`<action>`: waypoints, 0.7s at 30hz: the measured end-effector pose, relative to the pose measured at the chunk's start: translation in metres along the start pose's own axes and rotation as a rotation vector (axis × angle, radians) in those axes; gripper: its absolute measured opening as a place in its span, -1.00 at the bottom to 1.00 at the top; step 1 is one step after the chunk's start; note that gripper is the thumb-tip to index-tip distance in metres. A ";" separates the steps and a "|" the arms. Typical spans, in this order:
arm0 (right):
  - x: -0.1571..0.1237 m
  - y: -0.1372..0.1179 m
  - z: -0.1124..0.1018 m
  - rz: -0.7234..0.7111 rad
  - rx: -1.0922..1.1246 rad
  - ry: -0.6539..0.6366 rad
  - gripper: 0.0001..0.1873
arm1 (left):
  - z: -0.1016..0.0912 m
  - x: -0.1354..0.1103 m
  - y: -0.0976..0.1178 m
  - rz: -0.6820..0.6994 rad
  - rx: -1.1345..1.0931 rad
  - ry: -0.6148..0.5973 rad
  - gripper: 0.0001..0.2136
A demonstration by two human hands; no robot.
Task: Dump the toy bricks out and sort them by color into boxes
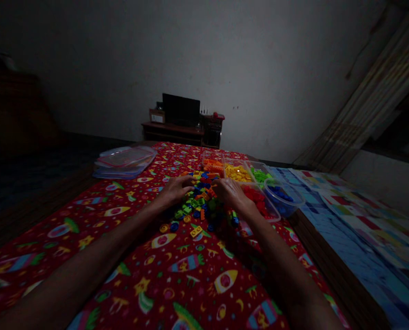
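A heap of mixed toy building bricks (199, 201) in green, blue, orange, red and yellow lies on a red patterned cloth (190, 293). At the heap's left edge is my left hand (174, 189), thumb and fingers apart, with nothing visible between them. My right hand (229, 191) reaches over the right side of the heap, fingers bent down and closed; whatever they hold is hidden. Loose pieces lie at the near edge, among them a yellow brick (196, 231) and a round blue piece (174, 227).
Clear containers hold orange bricks (213, 166), yellow bricks (238, 173), green bricks (259, 175) and red bricks (254, 198). A round tub (289, 206) holds blue ones. Stacked clear lids (125, 162) lie at the left. A blue patterned cloth (331, 238) lies right; a screen (181, 110) stands behind.
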State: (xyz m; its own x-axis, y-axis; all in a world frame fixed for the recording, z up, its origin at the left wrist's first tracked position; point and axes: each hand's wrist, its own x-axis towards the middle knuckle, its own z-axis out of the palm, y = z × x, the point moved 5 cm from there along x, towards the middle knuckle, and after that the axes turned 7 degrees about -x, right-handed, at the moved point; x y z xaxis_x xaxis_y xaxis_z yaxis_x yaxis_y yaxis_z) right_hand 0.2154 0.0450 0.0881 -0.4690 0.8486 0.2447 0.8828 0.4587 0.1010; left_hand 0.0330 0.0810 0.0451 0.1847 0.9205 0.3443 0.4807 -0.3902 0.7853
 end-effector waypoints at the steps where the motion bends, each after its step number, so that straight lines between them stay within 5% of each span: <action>1: 0.000 -0.002 0.000 -0.012 0.023 0.009 -0.73 | 0.000 0.001 -0.001 -0.015 -0.086 0.012 -0.62; 7: 0.000 -0.018 0.002 -0.145 0.121 0.032 -0.67 | 0.011 -0.001 0.012 -0.038 -0.273 -0.030 -0.55; 12: 0.003 -0.009 0.009 -0.074 0.016 0.016 -0.72 | 0.013 -0.005 0.010 0.221 0.111 0.040 -0.77; 15: 0.004 -0.003 0.011 -0.051 -0.019 0.030 -0.73 | 0.020 -0.006 -0.002 0.384 0.321 -0.036 -0.80; 21: 0.001 -0.005 0.009 -0.053 0.025 0.028 -0.78 | 0.021 -0.006 -0.005 0.313 0.410 -0.120 -0.83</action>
State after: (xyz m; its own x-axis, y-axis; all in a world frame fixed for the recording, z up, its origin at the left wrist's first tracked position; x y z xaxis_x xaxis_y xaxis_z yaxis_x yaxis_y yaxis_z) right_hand 0.2103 0.0457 0.0794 -0.5135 0.8157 0.2664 0.8559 0.5091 0.0909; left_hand 0.0476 0.0778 0.0281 0.4582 0.7666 0.4499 0.6783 -0.6287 0.3803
